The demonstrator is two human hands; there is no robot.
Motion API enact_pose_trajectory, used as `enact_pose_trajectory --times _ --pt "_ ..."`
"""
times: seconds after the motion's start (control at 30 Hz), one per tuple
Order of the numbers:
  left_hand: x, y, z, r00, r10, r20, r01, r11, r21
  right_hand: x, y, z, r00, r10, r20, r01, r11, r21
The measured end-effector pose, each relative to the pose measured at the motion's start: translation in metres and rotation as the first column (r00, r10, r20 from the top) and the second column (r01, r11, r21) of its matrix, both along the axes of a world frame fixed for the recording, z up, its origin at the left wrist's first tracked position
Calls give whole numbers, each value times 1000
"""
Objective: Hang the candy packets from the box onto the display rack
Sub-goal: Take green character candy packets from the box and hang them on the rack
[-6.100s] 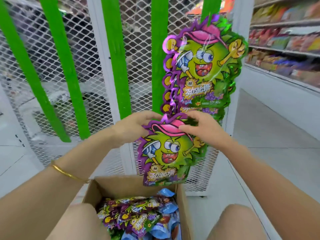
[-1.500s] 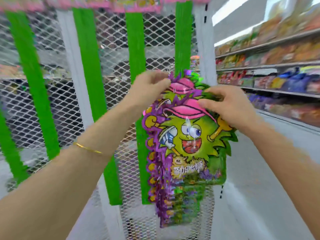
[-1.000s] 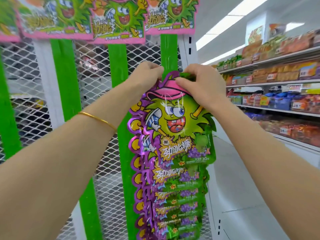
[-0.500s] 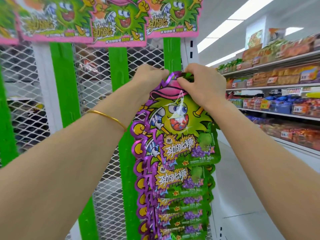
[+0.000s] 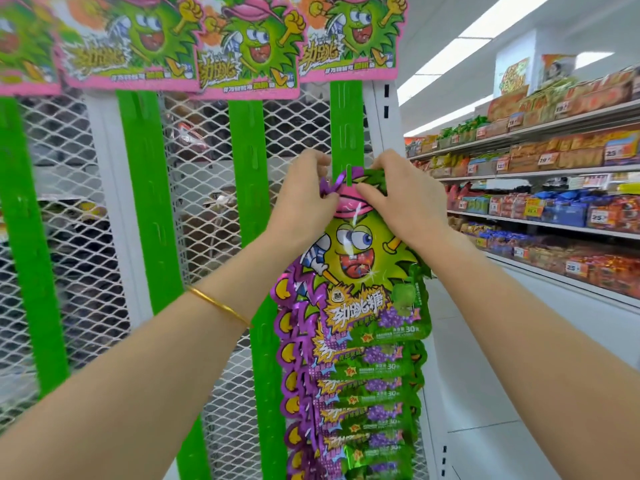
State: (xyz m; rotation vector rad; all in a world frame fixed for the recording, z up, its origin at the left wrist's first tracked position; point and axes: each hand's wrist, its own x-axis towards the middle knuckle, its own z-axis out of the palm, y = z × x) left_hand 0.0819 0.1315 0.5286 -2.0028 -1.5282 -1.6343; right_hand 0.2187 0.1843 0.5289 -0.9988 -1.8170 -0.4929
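the left hand [image 5: 304, 199] and right hand [image 5: 398, 202] crowd the top of a candy packet [image 5: 356, 261] against the rightmost green strip [image 5: 346, 126] — only the stretch of strip above them, up to the pink header cards [image 5: 242, 57], is open. below, a column of hung packets [image 5: 367, 386] covers the strip. wire mesh [image 5: 207, 202] walls off the space behind — room lies right, in the aisle [image 5: 460, 358] beside stocked shelves [image 5: 554, 202].

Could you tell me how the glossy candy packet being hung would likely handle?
Probably floppy: the glossy green candy packet creases where the left hand and right hand pinch its top. Likely light: several hang from one thin green plastic strip. Its shiny film may be slippery.
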Motion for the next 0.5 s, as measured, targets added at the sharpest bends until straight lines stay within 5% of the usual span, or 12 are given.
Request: enact_pose_trajectory --times 0.13,0.23,0.33,0.5 --pt "-12 -21 -21 962 192 -195 -157 971 183 4 -15 -21 987 -153 -50 161 963 218" --pt "-23 -53 -65 965 203 -163 -165 961 221 -3 -48 -69 984 135 -119 -95 950 299" --pt "-37 -91 -147 971 183 -157 -158 974 161 -24 -88 -153 892 430 -136 -416 901 121" --pt "-71 -149 -304 976 174 -129 -198 959 -204 -62 -130 -315 854 512 -97 -511 786 -349"
